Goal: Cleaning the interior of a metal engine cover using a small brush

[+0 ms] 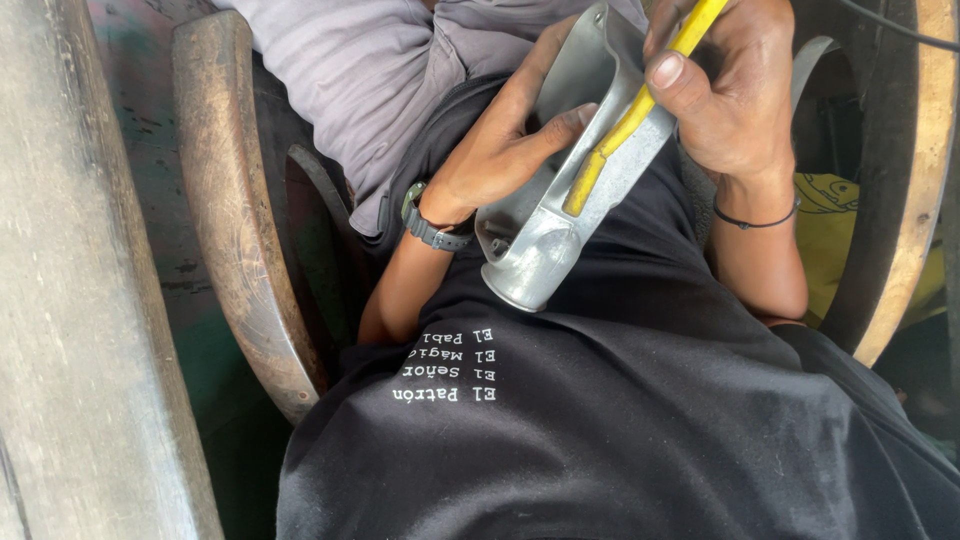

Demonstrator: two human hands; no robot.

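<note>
A seated person in a black shirt (640,420) holds a grey metal casting (560,215) against the lap, its round socket end (525,275) pointing toward the camera and its open, channel-shaped body running up and away between the 2 hands. The left hand (500,150), a dark watch (432,228) on its wrist, wraps the casting's left wall, fingers curled around the edge and the thumb pressed flat on the inner face beside the tool. The right hand (725,90), a thin black band (755,222) at the wrist, is closed around a yellow tool (625,125), thumb laid along it; the tool slants down into the channel, its darker lower end touching the metal near the socket. A curved wooden chair arm (235,200) sits on the left, another (915,170) on the right, with yellow cloth (830,225) showing beyond the right forearm and pale grey fabric (360,70) above the left hand. White lettering marks the shirt front.
</note>
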